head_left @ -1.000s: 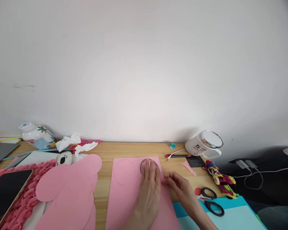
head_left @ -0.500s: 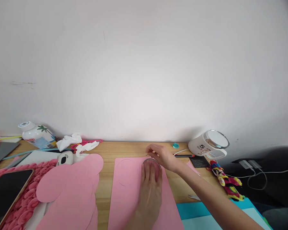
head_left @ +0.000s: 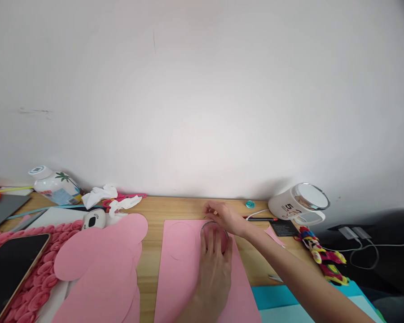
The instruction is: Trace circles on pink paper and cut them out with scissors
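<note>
My left hand (head_left: 216, 264) lies with its fingers spread on a round, see-through disc with a dark rim (head_left: 225, 241), pressing it against a pink paper sheet (head_left: 175, 287). A thin round outline (head_left: 182, 242) is drawn on the sheet, left of the disc. My right hand (head_left: 224, 217) is closed in a pinch above the disc's far edge. Only a tiny dark tip shows under its fingers; what it holds is mostly hidden. Several overlapping pink paper circles (head_left: 101, 264) lie to the left.
At left are a phone (head_left: 13, 273) on pink paper rolls (head_left: 49, 269), a white bottle (head_left: 55, 186) and crumpled tissue (head_left: 99, 196). A white lidded mug (head_left: 289, 202), a colourful figure (head_left: 323, 255) and blue sheets (head_left: 272, 296) stand or lie at right. The wall (head_left: 202, 112) borders the desk.
The view has shifted slightly, so everything appears a little further right. My left fingers look a bit more spread on the disc; my right hand stays at the disc's far edge.
</note>
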`<state>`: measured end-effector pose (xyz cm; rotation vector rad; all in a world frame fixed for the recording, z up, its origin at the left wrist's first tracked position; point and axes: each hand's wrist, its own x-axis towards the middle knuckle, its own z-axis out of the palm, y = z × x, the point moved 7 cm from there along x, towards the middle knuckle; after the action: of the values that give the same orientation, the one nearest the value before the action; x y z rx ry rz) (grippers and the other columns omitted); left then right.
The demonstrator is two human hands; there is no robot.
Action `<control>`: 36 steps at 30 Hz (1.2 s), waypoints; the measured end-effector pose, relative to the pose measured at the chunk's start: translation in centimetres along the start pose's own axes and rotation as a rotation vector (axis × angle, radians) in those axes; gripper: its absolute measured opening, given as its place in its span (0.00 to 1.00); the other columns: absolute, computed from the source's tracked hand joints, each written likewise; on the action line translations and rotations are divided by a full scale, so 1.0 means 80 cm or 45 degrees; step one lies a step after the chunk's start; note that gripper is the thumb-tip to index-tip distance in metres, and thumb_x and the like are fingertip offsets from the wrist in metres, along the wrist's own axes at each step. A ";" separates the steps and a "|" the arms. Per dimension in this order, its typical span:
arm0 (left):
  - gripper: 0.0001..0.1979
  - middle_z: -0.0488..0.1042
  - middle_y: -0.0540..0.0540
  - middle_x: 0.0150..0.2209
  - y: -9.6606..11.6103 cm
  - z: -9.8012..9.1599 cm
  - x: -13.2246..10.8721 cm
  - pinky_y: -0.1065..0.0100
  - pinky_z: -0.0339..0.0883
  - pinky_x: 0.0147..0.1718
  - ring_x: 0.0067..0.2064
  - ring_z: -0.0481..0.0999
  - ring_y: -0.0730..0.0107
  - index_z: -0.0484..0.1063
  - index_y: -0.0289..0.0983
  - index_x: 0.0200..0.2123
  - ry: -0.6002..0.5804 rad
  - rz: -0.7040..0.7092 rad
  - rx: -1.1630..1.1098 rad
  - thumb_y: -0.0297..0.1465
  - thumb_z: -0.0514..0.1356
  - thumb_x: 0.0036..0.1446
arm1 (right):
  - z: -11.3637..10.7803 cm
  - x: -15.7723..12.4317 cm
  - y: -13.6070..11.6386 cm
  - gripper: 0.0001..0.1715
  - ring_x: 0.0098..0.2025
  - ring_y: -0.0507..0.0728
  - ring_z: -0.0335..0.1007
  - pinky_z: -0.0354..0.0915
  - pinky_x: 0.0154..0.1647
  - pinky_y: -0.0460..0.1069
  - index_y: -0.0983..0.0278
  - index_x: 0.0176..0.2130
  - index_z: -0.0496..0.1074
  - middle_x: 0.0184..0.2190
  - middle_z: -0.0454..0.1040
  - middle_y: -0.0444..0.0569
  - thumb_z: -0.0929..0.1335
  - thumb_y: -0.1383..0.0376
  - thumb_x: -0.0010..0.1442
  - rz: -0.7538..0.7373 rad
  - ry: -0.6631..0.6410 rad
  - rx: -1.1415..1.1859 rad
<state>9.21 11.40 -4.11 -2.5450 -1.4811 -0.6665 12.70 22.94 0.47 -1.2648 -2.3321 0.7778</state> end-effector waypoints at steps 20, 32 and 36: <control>0.26 0.62 0.32 0.57 -0.001 -0.004 0.007 0.42 0.54 0.54 0.61 0.53 0.41 0.59 0.31 0.57 -0.044 0.012 0.026 0.25 0.54 0.52 | 0.020 0.019 -0.051 0.12 0.30 0.51 0.60 0.53 0.29 0.45 0.63 0.33 0.66 0.28 0.67 0.43 0.58 0.77 0.53 -0.426 -0.583 -0.361; 0.28 0.58 0.34 0.58 -0.002 -0.004 0.009 0.41 0.59 0.52 0.62 0.50 0.38 0.59 0.31 0.56 -0.015 -0.015 -0.003 0.21 0.54 0.49 | 0.022 0.027 -0.056 0.11 0.26 0.50 0.56 0.53 0.27 0.45 0.64 0.31 0.64 0.27 0.63 0.45 0.59 0.78 0.55 -0.461 -0.665 -0.533; 0.28 0.59 0.33 0.58 -0.002 -0.008 0.009 0.42 0.61 0.51 0.61 0.52 0.37 0.61 0.32 0.54 -0.009 -0.037 0.043 0.20 0.55 0.46 | 0.018 0.028 -0.040 0.09 0.25 0.50 0.55 0.51 0.26 0.45 0.64 0.31 0.63 0.29 0.64 0.45 0.61 0.77 0.53 -0.420 -0.651 -0.565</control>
<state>9.20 11.86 -3.23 -2.5085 -1.5213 -0.6313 8.69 22.98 1.50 -0.8509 -3.1574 0.5310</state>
